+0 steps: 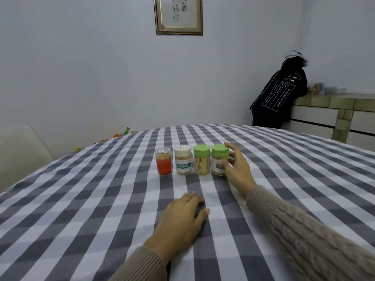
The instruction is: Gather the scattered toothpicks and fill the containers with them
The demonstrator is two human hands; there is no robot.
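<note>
Left hand [182,218] flat, relaxed on worktop [81,199]; right hand [236,169] grasps rightmost green-lidded toothpick container [219,159], upright in row.

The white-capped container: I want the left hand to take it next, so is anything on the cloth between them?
Nothing visible: only bare checked tablecloth lies between the left hand and the white-capped container. The right hand holds the far-right green-capped container, off that path.

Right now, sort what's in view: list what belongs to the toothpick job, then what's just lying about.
Belongs to the job:
red jar
white-lid jar
middle green-lid jar
right green-lid jar, held by the right hand
left hand, flat on the checked tablecloth

Just lying about:
framed picture
chair
</note>
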